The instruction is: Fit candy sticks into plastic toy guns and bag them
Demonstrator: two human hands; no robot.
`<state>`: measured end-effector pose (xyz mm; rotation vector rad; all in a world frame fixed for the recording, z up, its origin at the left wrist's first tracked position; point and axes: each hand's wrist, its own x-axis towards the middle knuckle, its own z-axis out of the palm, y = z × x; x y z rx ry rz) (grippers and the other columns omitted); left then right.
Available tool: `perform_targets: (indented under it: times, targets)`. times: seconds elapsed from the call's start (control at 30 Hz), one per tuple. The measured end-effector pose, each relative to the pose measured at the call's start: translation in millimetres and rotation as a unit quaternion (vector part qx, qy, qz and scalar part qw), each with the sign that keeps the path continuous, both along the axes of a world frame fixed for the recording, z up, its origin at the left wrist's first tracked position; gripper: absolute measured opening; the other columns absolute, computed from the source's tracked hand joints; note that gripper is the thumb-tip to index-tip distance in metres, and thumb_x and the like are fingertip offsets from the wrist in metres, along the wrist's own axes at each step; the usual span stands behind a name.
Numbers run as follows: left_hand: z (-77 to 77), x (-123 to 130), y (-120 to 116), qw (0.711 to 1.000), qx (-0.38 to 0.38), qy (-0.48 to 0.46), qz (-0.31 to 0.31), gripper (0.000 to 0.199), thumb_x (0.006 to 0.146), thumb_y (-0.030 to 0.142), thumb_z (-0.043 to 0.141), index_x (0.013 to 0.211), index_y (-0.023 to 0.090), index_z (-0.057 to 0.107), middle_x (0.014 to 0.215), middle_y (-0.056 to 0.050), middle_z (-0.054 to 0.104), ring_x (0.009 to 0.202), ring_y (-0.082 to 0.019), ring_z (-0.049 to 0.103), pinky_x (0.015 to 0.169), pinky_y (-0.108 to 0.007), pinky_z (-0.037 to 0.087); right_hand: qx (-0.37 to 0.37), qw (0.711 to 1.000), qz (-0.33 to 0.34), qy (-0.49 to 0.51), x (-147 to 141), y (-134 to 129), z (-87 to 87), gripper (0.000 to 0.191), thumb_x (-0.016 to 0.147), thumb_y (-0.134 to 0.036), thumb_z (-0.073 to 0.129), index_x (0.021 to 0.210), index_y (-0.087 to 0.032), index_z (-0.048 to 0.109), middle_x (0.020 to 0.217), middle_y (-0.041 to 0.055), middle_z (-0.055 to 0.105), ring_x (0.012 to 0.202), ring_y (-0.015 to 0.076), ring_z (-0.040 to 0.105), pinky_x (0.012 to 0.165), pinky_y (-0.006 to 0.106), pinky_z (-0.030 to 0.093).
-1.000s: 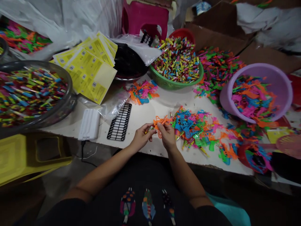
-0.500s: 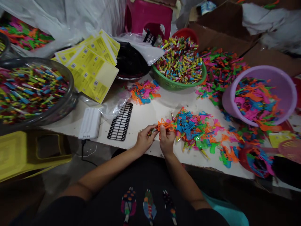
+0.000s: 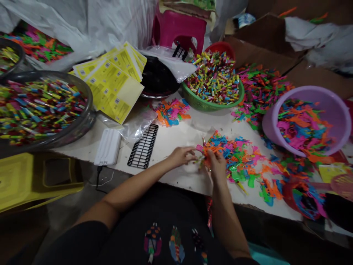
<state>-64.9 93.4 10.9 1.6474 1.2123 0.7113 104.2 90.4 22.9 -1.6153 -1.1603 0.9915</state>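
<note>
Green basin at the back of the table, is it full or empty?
Full: the green basin holds small multicoloured pieces heaped up to its rim.

On the left part of the table (image 3: 165, 138) there lies a white power bank (image 3: 108, 147), and from its near end a black cable (image 3: 97, 176) hangs down. Beside it is one black plastic grid (image 3: 142, 149), of which the upper edge is touched by a clear plastic bag (image 3: 138, 127). Behind, yellow printed sheets (image 3: 113, 86) are fanned. A yellow plastic stool (image 3: 16, 176) stands lower, at left; a magenta plastic stool (image 3: 183, 27) is at the back, and an open cardboard box (image 3: 267, 51) is farther right.
</note>
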Motion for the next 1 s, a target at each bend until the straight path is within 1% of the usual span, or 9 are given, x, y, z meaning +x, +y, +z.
perform_targets:
  times: [0.07,0.13,0.2,0.27,0.4,0.53,0.6,0.77,1.0]
  targets:
    - [2.7,-8.1,31.0,0.985,0.050,0.142,0.083,0.042,0.077,0.036,0.057,0.116,0.020,0.052,0.105,-0.007,0.062,0.083,-0.015,0.062,0.076,-0.025,0.046,-0.012,0.984,-0.052,-0.171,33.4,8.8,10.2,0.042,0.065,-0.054,0.053,0.076,-0.014,0.061,0.069,0.0059,0.059,0.070,0.0199,0.054,0.067,0.034,0.043]
    - [5.2,-18.2,59.2,0.945,0.065,0.289,0.141,0.047,0.081,0.030,0.051,0.126,0.019,0.042,0.123,-0.013,0.050,0.094,-0.021,0.059,0.079,-0.030,0.045,0.000,0.933,-0.113,-0.341,63.3,14.0,20.5,0.050,0.063,-0.057,0.054,0.081,-0.012,0.063,0.076,0.0114,0.058,0.081,0.0259,0.053,0.073,0.040,0.042]
    - [5.7,-26.9,76.9,0.909,0.049,0.388,0.142,0.049,0.082,0.024,0.047,0.129,0.015,0.037,0.132,-0.018,0.038,0.095,-0.024,0.058,0.077,-0.033,0.046,0.047,0.880,-0.173,-0.441,82.7,14.8,27.5,0.056,0.064,-0.056,0.055,0.094,-0.009,0.061,0.089,0.0169,0.056,0.093,0.0299,0.049,0.079,0.044,0.039]
    - [3.0,-31.2,78.3,0.892,0.039,0.436,0.112,0.042,0.084,0.022,0.040,0.125,0.011,0.041,0.133,-0.021,0.035,0.093,-0.024,0.059,0.075,-0.034,0.047,0.097,0.857,-0.202,-0.463,88.1,12.0,30.0,0.055,0.070,-0.051,0.052,0.102,-0.008,0.059,0.097,0.0187,0.053,0.096,0.0292,0.049,0.081,0.044,0.040]
    - [-10.9,-26.3,33.4,0.894,0.076,0.438,0.055,0.038,0.088,0.020,0.028,0.122,0.013,0.041,0.136,-0.019,0.033,0.090,-0.022,0.060,0.072,-0.035,0.049,0.182,0.886,-0.137,-0.404,57.9,1.3,24.8,0.037,0.078,-0.043,0.047,0.093,-0.013,0.063,0.094,0.0135,0.055,0.085,0.0213,0.054,0.074,0.037,0.045]
    - [-21.2,-21.0,-30.5,0.930,0.088,0.356,-0.004,0.037,0.087,0.027,0.034,0.122,0.020,0.042,0.137,-0.010,0.037,0.093,-0.020,0.060,0.071,-0.032,0.051,0.165,0.934,0.077,-0.306,0.9,-7.2,5.6,0.028,0.082,-0.036,0.043,0.088,-0.017,0.063,0.086,0.0080,0.060,0.076,0.0167,0.055,0.071,0.032,0.046]
    - [-21.8,-25.1,-49.7,0.953,0.100,0.283,0.034,0.035,0.085,0.029,0.039,0.119,0.021,0.046,0.129,-0.007,0.047,0.100,-0.018,0.057,0.078,-0.029,0.049,0.115,0.934,0.178,-0.289,-24.1,-9.9,-9.5,0.027,0.080,-0.037,0.046,0.091,-0.018,0.063,0.090,0.0081,0.061,0.076,0.0172,0.055,0.074,0.034,0.045]
    - [-21.7,-48.5,-53.9,0.961,0.054,0.173,0.208,0.033,0.078,0.029,0.051,0.108,0.016,0.054,0.099,-0.007,0.063,0.089,-0.016,0.059,0.080,-0.028,0.047,0.061,0.919,0.228,-0.316,-55.5,-15.7,-37.4,0.030,0.065,-0.043,0.065,0.084,-0.019,0.064,0.094,0.0107,0.058,0.090,0.0250,0.050,0.081,0.041,0.040]
    - [-16.9,-50.2,-42.7,0.978,-0.031,0.056,0.200,0.030,0.077,0.035,0.052,0.099,0.015,0.059,0.088,-0.005,0.065,0.082,-0.014,0.059,0.077,-0.026,0.045,-0.046,0.963,0.238,-0.120,-49.7,-20.2,-28.0,0.022,0.065,-0.040,0.061,0.066,-0.020,0.052,0.061,-0.0026,0.053,0.060,0.0128,0.049,0.061,0.027,0.040]
